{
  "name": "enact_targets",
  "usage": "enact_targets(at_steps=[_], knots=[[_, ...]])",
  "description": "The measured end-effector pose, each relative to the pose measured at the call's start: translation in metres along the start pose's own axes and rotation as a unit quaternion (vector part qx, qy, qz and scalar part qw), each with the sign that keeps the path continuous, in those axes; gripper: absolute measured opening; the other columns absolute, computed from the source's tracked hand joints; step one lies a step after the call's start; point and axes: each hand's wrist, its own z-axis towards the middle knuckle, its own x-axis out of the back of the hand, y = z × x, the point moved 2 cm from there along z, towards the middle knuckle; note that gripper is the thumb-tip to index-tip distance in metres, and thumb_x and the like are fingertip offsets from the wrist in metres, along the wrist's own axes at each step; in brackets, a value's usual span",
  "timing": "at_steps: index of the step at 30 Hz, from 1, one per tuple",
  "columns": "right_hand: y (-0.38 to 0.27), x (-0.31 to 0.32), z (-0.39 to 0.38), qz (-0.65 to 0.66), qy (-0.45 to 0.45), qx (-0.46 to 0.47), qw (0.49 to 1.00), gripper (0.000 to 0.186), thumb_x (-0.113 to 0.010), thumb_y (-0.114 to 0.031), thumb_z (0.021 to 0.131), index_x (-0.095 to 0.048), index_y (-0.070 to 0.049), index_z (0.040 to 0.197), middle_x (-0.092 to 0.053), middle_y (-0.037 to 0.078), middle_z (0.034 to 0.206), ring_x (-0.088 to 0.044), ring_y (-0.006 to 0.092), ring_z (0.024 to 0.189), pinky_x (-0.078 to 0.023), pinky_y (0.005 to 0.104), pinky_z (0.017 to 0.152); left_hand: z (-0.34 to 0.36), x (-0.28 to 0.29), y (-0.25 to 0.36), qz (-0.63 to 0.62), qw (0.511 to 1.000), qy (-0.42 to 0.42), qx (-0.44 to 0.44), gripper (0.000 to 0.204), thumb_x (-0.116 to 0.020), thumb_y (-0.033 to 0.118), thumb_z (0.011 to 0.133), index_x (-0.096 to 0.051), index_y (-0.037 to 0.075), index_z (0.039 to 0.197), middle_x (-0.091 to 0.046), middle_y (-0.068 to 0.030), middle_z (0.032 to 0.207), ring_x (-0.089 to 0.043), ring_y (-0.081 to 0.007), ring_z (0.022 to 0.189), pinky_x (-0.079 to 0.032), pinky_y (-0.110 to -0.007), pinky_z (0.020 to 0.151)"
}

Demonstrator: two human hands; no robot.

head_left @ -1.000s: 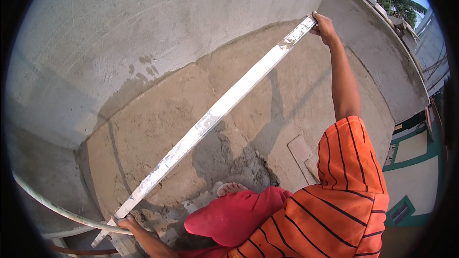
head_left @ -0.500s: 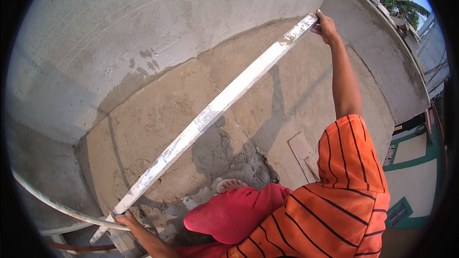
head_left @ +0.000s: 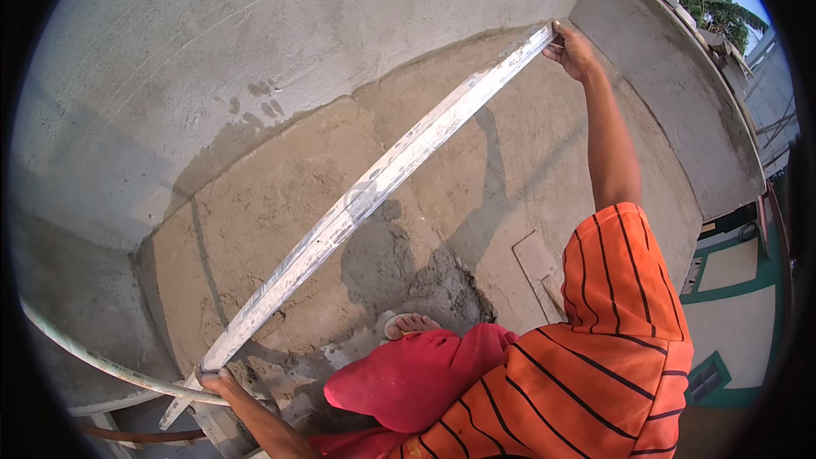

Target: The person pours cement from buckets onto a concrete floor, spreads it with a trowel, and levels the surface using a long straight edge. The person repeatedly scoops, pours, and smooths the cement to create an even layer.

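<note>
A long, mortar-smeared metal screed bar (head_left: 399,168) runs diagonally across the view, held above the wet mortar floor (head_left: 293,178). My right hand (head_left: 573,53) grips its far upper end near the corner of the walls. At the lower left, my left hand (head_left: 216,381) is closed round the near end, with its fingers partly hidden by the bar. Shadows of my arm and body fall on the mortar. A flat rectangular board like a float (head_left: 534,257) lies on the mortar to the right of my foot.
A plastered wall (head_left: 246,42) rises at the far left, and a lower wall (head_left: 671,76) closes the right side. A pale curved pipe or hose (head_left: 93,359) passes by my left hand. My sandalled foot (head_left: 411,325) stands beside a rough dark mortar patch (head_left: 455,289).
The screed bar has rolled about its length, so a different, streakier face now shows. Its far end, with my right hand, has shifted slightly left. My left hand has barely moved.
</note>
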Motion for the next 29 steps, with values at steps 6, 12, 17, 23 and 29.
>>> enact_targets(at_steps=[6, 12, 17, 23, 29], knots=[[-0.053, -0.028, -0.03, 0.239, 0.031, -0.18, 0.954, 0.026, -0.043, -0.023, 0.103, -0.058, -0.003, 0.107, -0.063, 0.008, 0.096, -0.063, 0.0152, 0.084, -0.058, 0.0285, 0.076, -0.006, -0.002, 0.003, -0.031, 1.0, -0.003, -0.005, 0.057, -0.055, 0.032, 0.088, -0.043, -0.003, 0.132, -0.049, -0.021, 0.133, -0.049, -0.0376, 0.121, -0.035, -0.049, 0.108], [-0.067, -0.032, -0.04, 0.318, 0.038, -0.199, 0.926, 0.027, -0.041, -0.022, 0.103, -0.058, -0.002, 0.11, -0.062, 0.006, 0.097, -0.062, 0.0141, 0.084, -0.058, 0.0295, 0.079, 0.017, 0.012, 0.011, -0.019, 1.0, -0.012, -0.011, 0.057, -0.057, 0.029, 0.087, -0.044, -0.003, 0.132, -0.051, -0.0199, 0.131, -0.05, -0.0371, 0.12, -0.036, -0.048, 0.107], [-0.075, -0.039, -0.047, 0.291, 0.057, -0.207, 0.932, 0.027, -0.042, -0.025, 0.103, -0.058, -0.004, 0.108, -0.061, 0.004, 0.095, -0.06, 0.0127, 0.082, -0.055, 0.0294, 0.079, 0.004, 0.006, 0.0, -0.002, 1.0, 0.015, -0.016, 0.052, -0.056, 0.026, 0.087, -0.046, -0.003, 0.129, -0.053, -0.0196, 0.126, -0.053, -0.0365, 0.116, -0.038, -0.047, 0.105], [-0.007, -0.036, -0.022, 0.18, 0.083, -0.087, 0.976, 0.027, -0.043, -0.027, 0.103, -0.059, -0.006, 0.106, -0.06, 0.003, 0.094, -0.06, 0.0124, 0.082, -0.055, 0.0296, 0.079, 0.001, 0.012, 0.004, 0.007, 1.0, -0.028, -0.004, 0.039, -0.053, 0.022, 0.087, -0.051, -0.006, 0.114, -0.057, -0.0198, 0.116, -0.055, -0.0347, 0.11, -0.042, -0.049, 0.1], [-0.017, -0.04, -0.032, 0.241, 0.053, -0.205, 0.947, 0.031, -0.043, -0.03, 0.103, -0.058, -0.004, 0.112, -0.064, 0.007, 0.1, -0.062, 0.0167, 0.089, -0.055, 0.0317, 0.081, -0.024, 0.011, 0.012, -0.016, 1.0, 0.0, 0.003, 0.048, -0.049, 0.025, 0.088, -0.05, -0.008, 0.123, -0.057, -0.0208, 0.121, -0.054, -0.036, 0.114, -0.039, -0.051, 0.103]])
